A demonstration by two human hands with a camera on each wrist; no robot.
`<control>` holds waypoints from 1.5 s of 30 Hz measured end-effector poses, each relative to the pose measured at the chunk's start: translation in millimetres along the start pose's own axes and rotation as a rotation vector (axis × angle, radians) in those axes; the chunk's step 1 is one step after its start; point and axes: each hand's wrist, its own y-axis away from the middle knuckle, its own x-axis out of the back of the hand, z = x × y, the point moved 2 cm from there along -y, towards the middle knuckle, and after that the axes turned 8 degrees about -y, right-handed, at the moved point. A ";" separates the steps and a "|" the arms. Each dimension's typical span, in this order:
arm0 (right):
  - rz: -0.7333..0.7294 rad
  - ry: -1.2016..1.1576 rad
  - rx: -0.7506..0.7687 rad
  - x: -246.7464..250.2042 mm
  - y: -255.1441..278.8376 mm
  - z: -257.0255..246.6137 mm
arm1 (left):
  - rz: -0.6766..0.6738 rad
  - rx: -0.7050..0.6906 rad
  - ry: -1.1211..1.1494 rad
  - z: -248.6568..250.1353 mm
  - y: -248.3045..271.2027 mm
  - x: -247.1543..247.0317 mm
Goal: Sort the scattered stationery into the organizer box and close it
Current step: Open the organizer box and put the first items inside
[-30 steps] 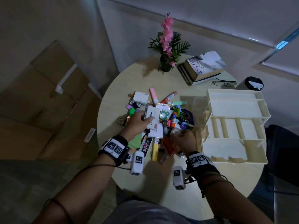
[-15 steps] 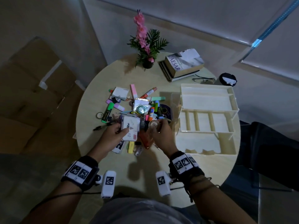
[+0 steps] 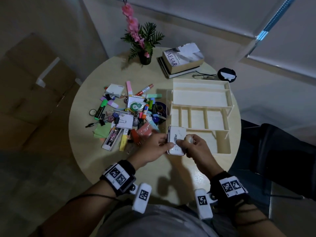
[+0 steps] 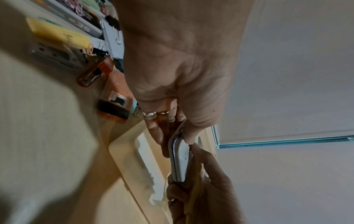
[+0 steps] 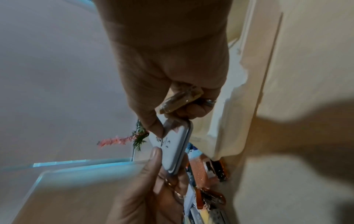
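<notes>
While scanning surroundings: stationery pile (image 3: 126, 115) is crowding the counter (image 3: 82, 127) left of the organizer box (image 3: 200, 113).
Hands: I'm seeing my left hand (image 3: 153, 147) and right hand (image 3: 196, 147) both pinching the white case (image 3: 176, 140).

Setting: office or study corner, dimly lit. Evidence: round pale wood-grain worktop (image 3: 95, 161) against plain walls; lowered roller blinds (image 3: 282, 48); potted artificial plant with pink flowers (image 3: 142, 40); stacked books, top one titled "CAESAR" (image 3: 183, 60); spectacles (image 3: 203, 76); heap of scattered stationery (image 3: 130, 115); cream compartmented organizer box (image 3: 227, 93); flattened cardboard cartons (image 3: 29, 79) on the floor.
</notes>
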 end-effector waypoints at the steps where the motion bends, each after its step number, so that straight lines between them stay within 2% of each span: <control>1: -0.004 -0.053 -0.021 7.6 -3.8 5.0 | -0.002 0.018 0.004 0.7 -2.2 -6.5; 5: -0.045 -0.117 -0.150 29.7 -17.7 12.0 | -0.012 0.070 -0.056 5.4 -6.3 -19.9; 8: -0.008 -0.085 -0.208 42.8 -30.3 9.6 | 0.192 0.040 -0.386 3.8 -8.3 -13.9; 10: 0.032 -0.087 -0.223 46.1 -41.4 10.1 | 0.336 0.023 -0.486 2.1 -11.3 -8.8; 11: 0.047 -0.088 -0.223 45.6 -47.1 12.5 | 0.357 0.047 -0.495 -0.9 -13.6 -7.4; 14: 0.061 -0.064 -0.224 36.7 -57.4 17.5 | 0.265 0.155 -0.460 -9.5 -20.9 -7.4; 16: 0.079 -0.087 -0.225 28.7 -64.9 22.6 | 0.204 0.172 -0.504 -15.3 -25.8 -11.0; 22: 0.093 -0.044 -0.239 13.1 -85.7 39.3 | 0.203 0.112 -0.661 -12.8 -29.8 -18.5; 28: 0.119 0.038 -0.076 6.0 -89.6 33.7 | 0.179 0.139 -0.646 -14.4 -30.8 -16.3; 36: 0.173 0.266 0.070 13.8 -91.1 54.3 | 0.160 0.126 -0.659 -17.0 -31.9 -16.1; 45: 0.231 0.295 0.073 10.0 -107.4 64.0 | 0.110 0.148 -0.628 -23.4 -31.8 -14.1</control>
